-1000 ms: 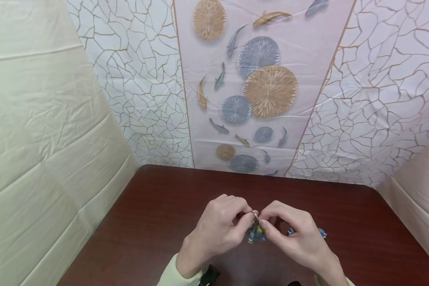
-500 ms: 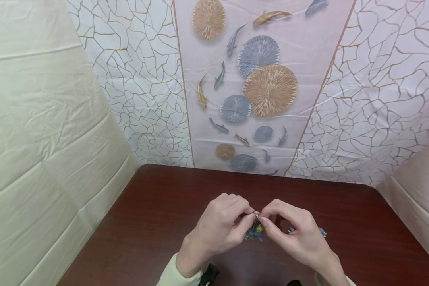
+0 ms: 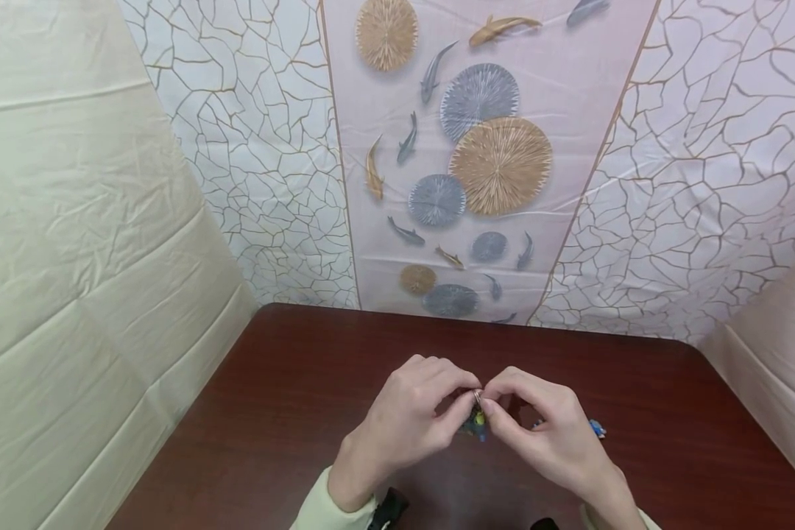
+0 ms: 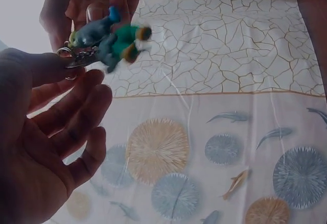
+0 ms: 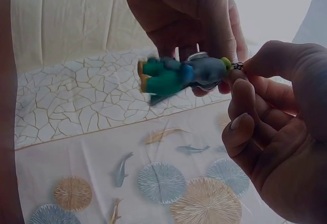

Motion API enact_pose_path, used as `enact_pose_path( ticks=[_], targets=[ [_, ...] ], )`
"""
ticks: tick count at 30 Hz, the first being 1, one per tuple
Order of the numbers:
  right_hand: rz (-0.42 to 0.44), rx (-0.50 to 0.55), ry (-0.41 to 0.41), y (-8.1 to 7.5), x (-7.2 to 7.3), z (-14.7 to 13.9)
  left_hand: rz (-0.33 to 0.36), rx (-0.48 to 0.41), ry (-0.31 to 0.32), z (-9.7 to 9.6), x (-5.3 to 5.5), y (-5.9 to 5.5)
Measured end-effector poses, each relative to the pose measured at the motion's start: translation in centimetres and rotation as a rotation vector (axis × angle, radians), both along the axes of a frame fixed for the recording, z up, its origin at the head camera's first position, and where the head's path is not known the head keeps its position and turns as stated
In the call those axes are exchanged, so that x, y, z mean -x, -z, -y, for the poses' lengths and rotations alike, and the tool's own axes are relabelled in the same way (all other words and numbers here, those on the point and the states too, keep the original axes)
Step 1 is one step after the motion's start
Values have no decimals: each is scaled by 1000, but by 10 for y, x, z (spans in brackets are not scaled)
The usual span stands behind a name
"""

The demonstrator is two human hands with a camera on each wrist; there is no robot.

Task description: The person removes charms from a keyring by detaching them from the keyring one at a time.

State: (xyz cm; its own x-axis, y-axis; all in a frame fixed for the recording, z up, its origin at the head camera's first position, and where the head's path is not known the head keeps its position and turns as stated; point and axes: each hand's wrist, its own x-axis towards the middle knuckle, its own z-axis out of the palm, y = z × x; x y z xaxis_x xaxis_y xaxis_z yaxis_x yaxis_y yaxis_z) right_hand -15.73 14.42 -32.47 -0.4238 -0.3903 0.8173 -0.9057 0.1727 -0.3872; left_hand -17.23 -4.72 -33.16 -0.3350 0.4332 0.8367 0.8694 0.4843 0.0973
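Note:
My left hand (image 3: pixel 411 416) and right hand (image 3: pixel 556 430) meet above the table, fingertips almost touching. Between them is a keychain figure (image 5: pixel 204 71) with a yellow-green head, grey-blue body and green legs with orange-brown feet, blurred in places. The left thumb and index finger pinch its metal ring (image 3: pixel 478 396). In the right wrist view, the right thumb and fingers pinch a short dark chain (image 5: pixel 237 66) at the figure's head. Fingers hide part of the ring. Metal parts (image 4: pixel 87 55) also show beside the left thumb in the left wrist view.
A small blue item (image 3: pixel 596 428) lies on the dark red-brown table (image 3: pixel 305 383), partly hidden behind the right hand. Black straps (image 3: pixel 389 508) show by the wrists. A patterned cloth (image 3: pixel 291 147) stands at the back, with a cream cloth (image 3: pixel 106 294) on the left.
My left fingertips have shifted slightly right, toward the right hand. The dangling figure has risen and now shows less below the fingers. The right hand has barely moved.

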Motion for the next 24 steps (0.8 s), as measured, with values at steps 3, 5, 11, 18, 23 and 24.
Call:
enact_pose_path(
  ticks=[3,5,11,18,23,24],
  targets=[
    [4,3,1,1,0,-1,-37,-3,-14,-1,0,0],
    [2,2,-1,1,0,-1,-25,-18,-17,-1,0,0],
    [-13,-2,-16,0,-1,-1,62,-66,-4,-1,-3,1],
    [-28,0,10,-3,-1,-3,16,-37,-21,-3,-3,0],
    [-25,0,30,-3,-1,-4,-34,-30,-19,-3,-3,-1],
    [-24,-1,33,-2,-1,-4,-36,-34,-17,-4,-3,-1]
  ],
)
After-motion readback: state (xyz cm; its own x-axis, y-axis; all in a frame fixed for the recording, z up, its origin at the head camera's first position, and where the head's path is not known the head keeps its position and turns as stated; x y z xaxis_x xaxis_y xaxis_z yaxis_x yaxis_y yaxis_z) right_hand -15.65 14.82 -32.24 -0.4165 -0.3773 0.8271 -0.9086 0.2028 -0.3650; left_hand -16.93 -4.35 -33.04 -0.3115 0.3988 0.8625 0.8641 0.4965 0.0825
